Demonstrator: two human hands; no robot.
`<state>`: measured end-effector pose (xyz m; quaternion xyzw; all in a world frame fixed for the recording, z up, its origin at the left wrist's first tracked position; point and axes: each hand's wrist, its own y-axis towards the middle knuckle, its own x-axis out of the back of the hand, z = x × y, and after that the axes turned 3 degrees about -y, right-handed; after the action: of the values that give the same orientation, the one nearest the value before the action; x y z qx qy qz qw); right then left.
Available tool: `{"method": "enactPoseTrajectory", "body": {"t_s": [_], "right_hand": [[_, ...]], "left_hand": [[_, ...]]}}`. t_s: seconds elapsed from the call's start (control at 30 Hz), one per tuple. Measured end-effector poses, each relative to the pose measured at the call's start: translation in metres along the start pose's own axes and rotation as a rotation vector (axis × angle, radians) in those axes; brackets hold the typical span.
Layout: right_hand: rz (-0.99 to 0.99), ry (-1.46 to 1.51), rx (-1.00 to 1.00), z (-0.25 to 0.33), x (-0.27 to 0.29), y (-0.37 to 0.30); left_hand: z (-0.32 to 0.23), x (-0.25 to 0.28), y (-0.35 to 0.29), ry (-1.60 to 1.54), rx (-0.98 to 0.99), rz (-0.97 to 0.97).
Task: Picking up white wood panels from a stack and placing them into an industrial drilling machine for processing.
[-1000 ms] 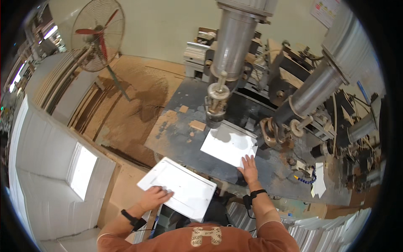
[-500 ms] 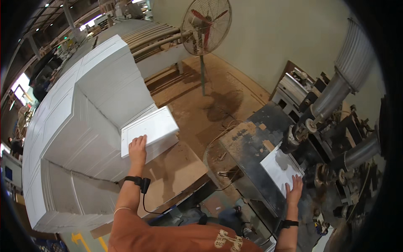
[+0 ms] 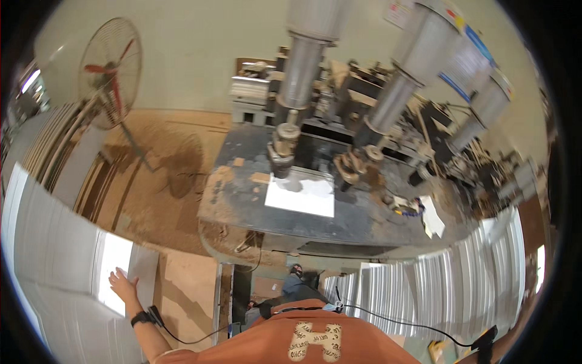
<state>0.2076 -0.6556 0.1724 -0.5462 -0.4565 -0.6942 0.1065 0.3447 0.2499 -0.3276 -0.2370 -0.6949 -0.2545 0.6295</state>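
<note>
My left hand [image 3: 124, 290] lies with its fingers spread on a small stack of white panels [image 3: 113, 267] at the left, beside the tall stacks. It rests on the top panel without gripping it. One white panel [image 3: 300, 197] lies flat on the dark machine table, under the drilling heads, with a grey shadow over its far part. No hand touches that panel. Of my right arm, only a part with a black wrist strap [image 3: 485, 338] shows at the lower right; the hand itself is out of sight.
The machine's dark table [image 3: 242, 212] carries metal heads with thick ducts [image 3: 297, 79] and wood chips. A caged fan [image 3: 112, 73] stands at the far left. White panels stand in a long row [image 3: 436, 285] at the right. Tall white stacks [image 3: 48, 255] line the left. A cable crosses my front.
My view has turned right. My right hand has left the panel on the machine table and moved out to the right. My left hand stays on the stack, fingers now more spread.
</note>
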Motion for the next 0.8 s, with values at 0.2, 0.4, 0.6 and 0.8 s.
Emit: {"method": "enactPoseTrajectory", "body": {"t_s": [0.2,0.4,0.6,0.8], "right_hand": [[-0.160,-0.400,0.061,-0.055,-0.004,-0.063],[-0.391,-0.208,0.408,0.058,-0.050,-0.064],[-0.026,0.390,0.740,0.232,-0.159,-0.036],[0.291,0.535,0.994,0.349,-0.336,-0.061]], "left_hand": [[-0.287,-0.033,-0.086,-0.752,-0.969,-0.082],[-0.518,-0.051,-0.176,-0.643,-1.355,0.216],[-0.550,-0.102,-0.198,-0.253,-1.287,0.283],[-0.474,-0.108,-0.222,-0.342,-1.454,0.435]]}}
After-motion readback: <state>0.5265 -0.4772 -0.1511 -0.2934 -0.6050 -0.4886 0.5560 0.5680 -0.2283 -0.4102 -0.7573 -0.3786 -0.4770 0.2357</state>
